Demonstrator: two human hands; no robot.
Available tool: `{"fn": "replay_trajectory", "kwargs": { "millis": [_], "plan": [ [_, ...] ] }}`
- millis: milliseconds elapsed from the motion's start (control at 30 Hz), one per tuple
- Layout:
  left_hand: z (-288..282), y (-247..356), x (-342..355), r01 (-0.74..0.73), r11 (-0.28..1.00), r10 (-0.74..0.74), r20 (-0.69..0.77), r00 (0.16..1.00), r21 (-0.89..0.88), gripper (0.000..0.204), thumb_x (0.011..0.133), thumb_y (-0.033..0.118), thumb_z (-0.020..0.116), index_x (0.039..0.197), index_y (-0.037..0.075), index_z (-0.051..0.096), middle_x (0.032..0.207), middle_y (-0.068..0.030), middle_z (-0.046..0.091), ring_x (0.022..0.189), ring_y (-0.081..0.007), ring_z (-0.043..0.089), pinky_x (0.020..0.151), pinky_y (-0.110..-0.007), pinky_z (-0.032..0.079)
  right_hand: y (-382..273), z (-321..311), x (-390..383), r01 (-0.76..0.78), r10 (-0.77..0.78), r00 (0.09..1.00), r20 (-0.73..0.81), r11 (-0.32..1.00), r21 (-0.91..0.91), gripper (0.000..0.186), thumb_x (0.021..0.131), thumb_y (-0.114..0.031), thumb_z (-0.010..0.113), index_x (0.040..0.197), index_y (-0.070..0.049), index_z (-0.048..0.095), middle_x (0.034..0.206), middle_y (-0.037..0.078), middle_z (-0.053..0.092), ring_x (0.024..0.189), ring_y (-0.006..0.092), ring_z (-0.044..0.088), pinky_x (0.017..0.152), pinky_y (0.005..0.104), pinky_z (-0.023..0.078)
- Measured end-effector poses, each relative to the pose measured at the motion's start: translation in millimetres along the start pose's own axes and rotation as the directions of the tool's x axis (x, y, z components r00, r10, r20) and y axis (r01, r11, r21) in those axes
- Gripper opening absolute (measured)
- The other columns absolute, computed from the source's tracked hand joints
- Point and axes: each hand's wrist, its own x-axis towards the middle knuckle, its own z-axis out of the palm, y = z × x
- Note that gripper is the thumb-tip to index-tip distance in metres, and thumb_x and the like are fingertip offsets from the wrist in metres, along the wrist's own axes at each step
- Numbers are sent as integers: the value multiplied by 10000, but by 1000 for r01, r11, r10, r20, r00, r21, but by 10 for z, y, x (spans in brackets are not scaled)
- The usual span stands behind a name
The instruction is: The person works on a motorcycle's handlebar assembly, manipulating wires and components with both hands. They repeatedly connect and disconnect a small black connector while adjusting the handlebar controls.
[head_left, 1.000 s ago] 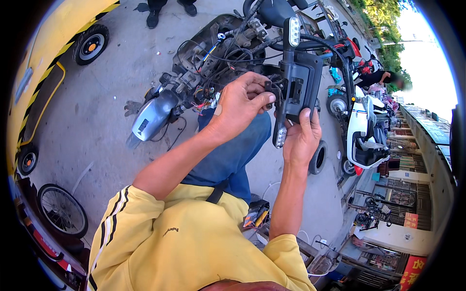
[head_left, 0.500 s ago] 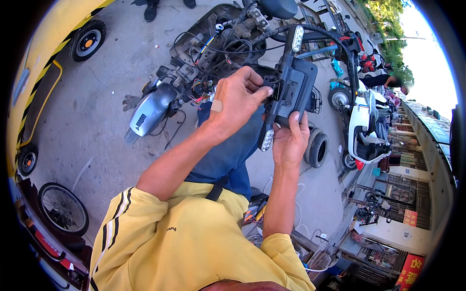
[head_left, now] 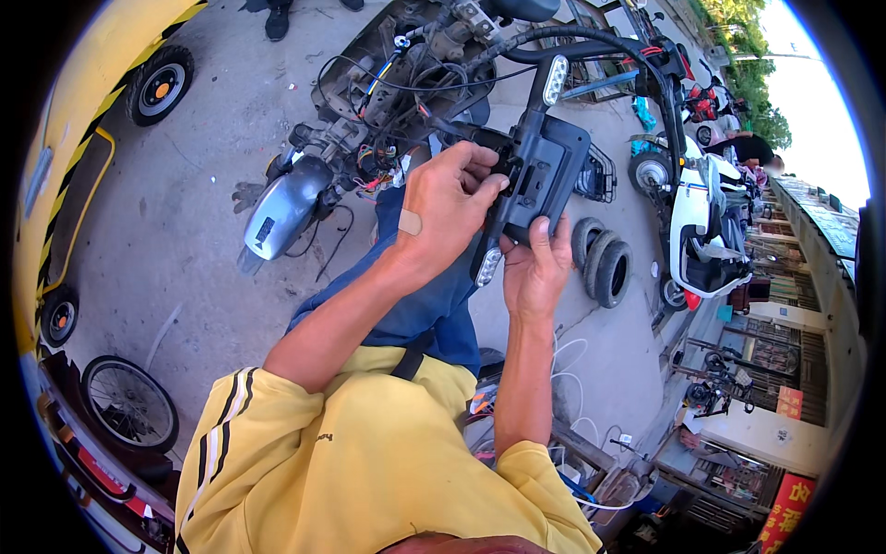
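A black plastic number-plate bracket (head_left: 556, 152) is held up in front of me, tilted, with a clear-lensed turn signal at each end: the upper turn signal (head_left: 555, 80) and the lower turn signal (head_left: 488, 267). My right hand (head_left: 537, 277) grips its lower edge, thumb and fingers on the plate. Against its mounting side, my left hand (head_left: 448, 208) is closed in a pinch, fingers curled; what sits between the fingertips is too dark and small to make out. A tan plaster sticks to that wrist.
Beyond my hands stands a stripped motorbike or scooter frame (head_left: 406, 102) with loose wires and a silver-grey mudguard (head_left: 293, 205). Several tyres (head_left: 611, 274) lean together at right, near a white scooter (head_left: 697, 231). A yellow vehicle (head_left: 74, 102) stands at left, above a spoked wheel (head_left: 129, 402).
Both hands and the bracket have shifted slightly left, and the bracket has tilted a little more. The left hand remains pinched at the mounting side. My view has moved slightly.
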Motion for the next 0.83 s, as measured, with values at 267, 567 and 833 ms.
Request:
{"fn": "replay_trajectory", "kwargs": {
  "millis": [267,567,833],
  "plan": [
    [58,-170,-69,-15,997,12,-38,999,-75,282,920,-8,783,1182,-50,688,943,-76,738,765,-86,681,664,-239,577,64,-12,-69,47,-48,998,-28,999,-25,399,1088,-206,619,1401,-13,466,1275,131,646,1110,217,691,903,408,628],
    [14,-213,-29,25,960,-32,-22,999,-280,251,903,4,814,1128,-8,704,958,-41,753,816,-65,668,680,-222,523,-29,104,-146,283,-301,953,41,832,-477,484,1078,-139,617,1477,70,443,1437,204,581,1337,262,575,1163,416,444],
    [-89,75,154,86,915,-91,6,996,-394,230,900,19,824,1089,-4,696,923,-53,759,777,-81,665,642,-231,490,-349,298,121,475,-380,879,288,643,-600,509,1078,-121,608,1536,26,444,1581,243,504,1450,360,514,1200,434,407]
  ]
}}
